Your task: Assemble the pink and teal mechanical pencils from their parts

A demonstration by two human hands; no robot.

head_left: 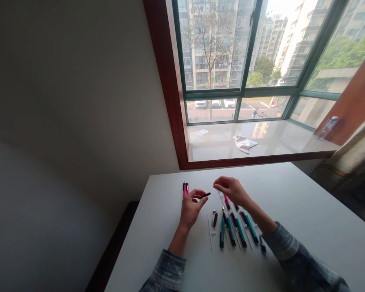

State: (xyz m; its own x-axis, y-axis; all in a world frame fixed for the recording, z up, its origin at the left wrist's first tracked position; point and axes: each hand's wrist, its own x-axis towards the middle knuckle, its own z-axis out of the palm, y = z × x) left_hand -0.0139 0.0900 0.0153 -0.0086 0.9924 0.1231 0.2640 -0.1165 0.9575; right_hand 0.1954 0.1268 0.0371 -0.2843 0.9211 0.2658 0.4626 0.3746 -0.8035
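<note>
My left hand [191,207] is raised above a white table [307,211] and pinches a small black pen part [205,195] between thumb and fingers. My right hand [231,189] hovers just to its right, fingertips pinched together on something too small to make out. Below the hands lie several blue-and-black pens [235,229] in a row. A pink pen [226,201] lies under my right hand, and two more pink pens [185,188] lie side by side left of my left hand. Small black caps and thin refills [214,221] are scattered between.
The table stands below a wide window sill [219,142] with a crumpled cloth [243,143] and a paper scrap [201,132]. A dark gap runs along the table's left edge by the wall. A curtain [349,162] hangs at the right.
</note>
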